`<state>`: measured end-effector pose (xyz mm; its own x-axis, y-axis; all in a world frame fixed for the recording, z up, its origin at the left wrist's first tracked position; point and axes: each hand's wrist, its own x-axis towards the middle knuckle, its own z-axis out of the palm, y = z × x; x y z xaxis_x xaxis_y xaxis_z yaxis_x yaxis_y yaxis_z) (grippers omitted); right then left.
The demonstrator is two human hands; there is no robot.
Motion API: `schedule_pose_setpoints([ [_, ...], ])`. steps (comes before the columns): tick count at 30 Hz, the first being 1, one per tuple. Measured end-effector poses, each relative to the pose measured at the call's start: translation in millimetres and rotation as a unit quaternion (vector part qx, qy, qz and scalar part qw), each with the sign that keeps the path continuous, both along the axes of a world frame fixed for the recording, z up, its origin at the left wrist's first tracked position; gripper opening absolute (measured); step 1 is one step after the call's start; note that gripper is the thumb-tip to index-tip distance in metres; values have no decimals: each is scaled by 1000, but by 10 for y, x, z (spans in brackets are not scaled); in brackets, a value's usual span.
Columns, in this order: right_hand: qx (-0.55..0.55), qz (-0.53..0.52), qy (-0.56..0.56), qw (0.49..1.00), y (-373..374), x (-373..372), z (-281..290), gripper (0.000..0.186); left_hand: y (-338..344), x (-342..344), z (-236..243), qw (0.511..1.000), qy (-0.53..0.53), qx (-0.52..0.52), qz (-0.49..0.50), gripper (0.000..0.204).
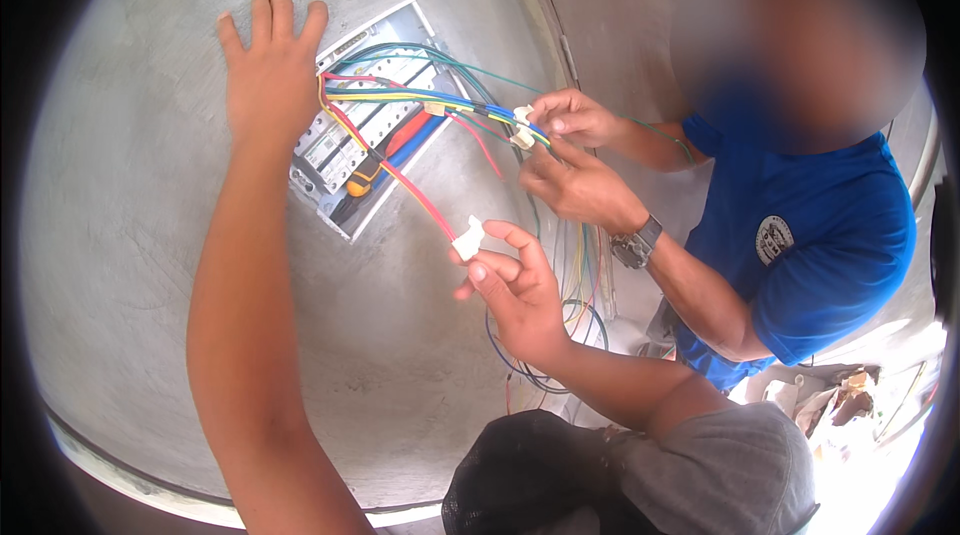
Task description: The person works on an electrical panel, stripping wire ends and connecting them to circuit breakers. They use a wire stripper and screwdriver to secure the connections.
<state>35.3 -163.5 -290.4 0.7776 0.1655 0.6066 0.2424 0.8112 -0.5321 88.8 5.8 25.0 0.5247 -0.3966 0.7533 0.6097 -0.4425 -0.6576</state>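
My left hand (270, 70) is spread open against the grey wall, its heel beside the upper left corner of an open electrical panel box (365, 225). The white-edged box holds rows of white terminals or breakers (350, 150). Out of it runs a short bundle of red and yellow wires (410, 193), its end wrapped in a white tape tag (468, 238). My right hand (515, 285) pinches this tag between thumb and fingers. A co-worker in a blue shirt holds a second bundle of blue, yellow and green wires (460, 100), with pale tape tags (523, 127) on it.
Red and blue tool handles (408, 138) and a yellow-black handle (360, 181) lie inside the box. Loose wires (575, 310) loop below the co-worker's hands (580, 185). Dark and grey fabric (700, 465) fills the lower edge. Crumpled scraps (835, 400) lie at right.
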Motion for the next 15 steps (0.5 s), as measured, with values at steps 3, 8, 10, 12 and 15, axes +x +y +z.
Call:
schedule_pose_setpoints([
  [3,-26,-6,48,998,-86,27,70,48,-35,-4,2,1000,5,-10,-6,86],
  [8,-38,7,117,992,-255,93,122,52,-101,-46,14,1000,10,-14,17,88],
  [10,-97,-12,83,992,-318,190,134,43,-120,-58,14,1000,12,-20,20,89],
  [12,-195,-46,5,980,-362,362,164,33,-130,-68,12,1000,11,-14,24,84],
  [15,-209,-146,35,966,-413,662,235,29,-139,-79,13,999,8,1,32,74],
])
